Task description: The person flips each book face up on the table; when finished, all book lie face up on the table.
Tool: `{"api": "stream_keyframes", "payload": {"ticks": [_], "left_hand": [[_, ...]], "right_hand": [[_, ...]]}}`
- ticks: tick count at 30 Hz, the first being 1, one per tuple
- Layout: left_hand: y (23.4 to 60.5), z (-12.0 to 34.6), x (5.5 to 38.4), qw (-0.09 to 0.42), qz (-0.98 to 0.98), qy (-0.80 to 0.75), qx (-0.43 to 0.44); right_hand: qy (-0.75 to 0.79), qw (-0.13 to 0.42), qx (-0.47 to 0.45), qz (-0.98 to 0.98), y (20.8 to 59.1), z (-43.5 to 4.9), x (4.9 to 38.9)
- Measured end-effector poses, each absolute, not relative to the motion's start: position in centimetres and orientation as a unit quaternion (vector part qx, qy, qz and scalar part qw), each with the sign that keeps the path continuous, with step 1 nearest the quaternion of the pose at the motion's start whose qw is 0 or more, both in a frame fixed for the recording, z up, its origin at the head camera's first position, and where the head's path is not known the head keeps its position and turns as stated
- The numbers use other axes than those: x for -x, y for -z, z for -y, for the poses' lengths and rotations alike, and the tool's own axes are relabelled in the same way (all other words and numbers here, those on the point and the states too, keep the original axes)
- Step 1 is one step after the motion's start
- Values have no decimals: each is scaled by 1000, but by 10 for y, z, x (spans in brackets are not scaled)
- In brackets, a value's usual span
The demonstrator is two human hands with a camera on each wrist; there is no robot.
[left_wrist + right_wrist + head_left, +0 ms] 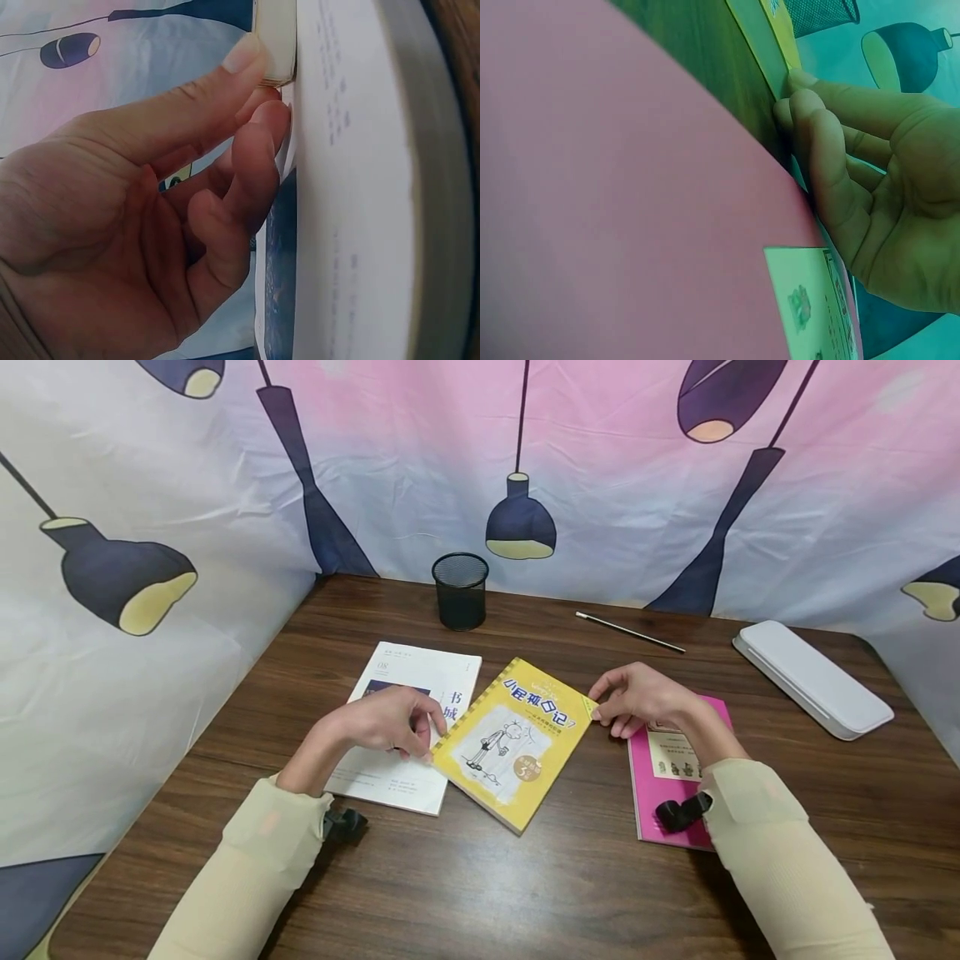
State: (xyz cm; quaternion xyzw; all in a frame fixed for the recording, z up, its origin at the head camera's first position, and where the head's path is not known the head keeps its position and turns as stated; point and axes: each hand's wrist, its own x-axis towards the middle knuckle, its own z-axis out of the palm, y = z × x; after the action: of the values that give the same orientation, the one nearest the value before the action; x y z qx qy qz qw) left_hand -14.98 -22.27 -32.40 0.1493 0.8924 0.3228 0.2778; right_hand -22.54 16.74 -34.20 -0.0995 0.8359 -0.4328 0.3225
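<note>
A yellow book (513, 745) with a cartoon figure and Chinese lettering lies tilted in the middle of the table, its near-left part beside a white book (408, 787). My left hand (384, 723) pinches the yellow book's left corner, above the white book; in the left wrist view the thumb (244, 54) is on that corner with fingers beneath. At the opposite, right corner my right hand (639, 697) pinches the cover edge between thumb and fingers. Below the right wrist is a pink book (651, 802), partly hidden by the hand and forearm.
A black mesh pen holder (461, 593) stands at the back of the wooden table (480, 893). To its right lie a dark pencil (630, 632) and a white case (813, 678). A lamp-patterned cloth (420, 468) hangs behind the table and along its left side.
</note>
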Motion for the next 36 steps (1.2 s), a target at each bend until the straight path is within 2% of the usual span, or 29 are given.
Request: {"api": "stream_keyframes", "payload": {"ticks": [13,27,36], "left_hand": [[325,220,152,292,-895,-295,-164],[327,214,150,303,-899,-284,-136],[328,206,149,293,-915,-241,-137]], "right_hand": [[445,320,89,-832,343,-165,228],[472,304,66,-825,348,-165,230],[490,291,48,-820,350,-164,229]]}}
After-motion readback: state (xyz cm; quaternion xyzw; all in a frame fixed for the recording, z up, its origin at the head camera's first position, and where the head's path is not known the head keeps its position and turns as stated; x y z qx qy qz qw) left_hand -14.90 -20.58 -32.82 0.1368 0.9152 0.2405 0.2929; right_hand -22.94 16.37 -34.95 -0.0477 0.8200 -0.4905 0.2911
